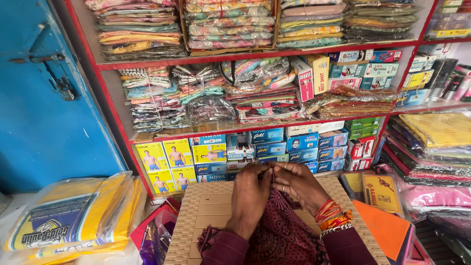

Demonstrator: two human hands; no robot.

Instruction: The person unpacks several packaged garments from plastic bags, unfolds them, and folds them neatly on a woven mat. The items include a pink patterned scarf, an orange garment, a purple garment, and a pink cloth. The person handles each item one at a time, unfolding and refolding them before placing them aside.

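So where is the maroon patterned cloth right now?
The maroon patterned cloth lies bottom centre of the head view on the tan woven stool, pinched at its top by the left hand and right hand.

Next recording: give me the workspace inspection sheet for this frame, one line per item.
Surface: beige woven-pattern stool top, partly covered.
Job's things: maroon patterned cloth, pinched at its top edge by both hands.
Clutter: yellow plastic-wrapped packs at left; orange card at right.
Grippers: left hand and right hand meet fingertip to fingertip on the cloth; bangles on right wrist.
Cables: nothing seen.
Surroundings: red shelves of packed fabrics and boxes; blue door.
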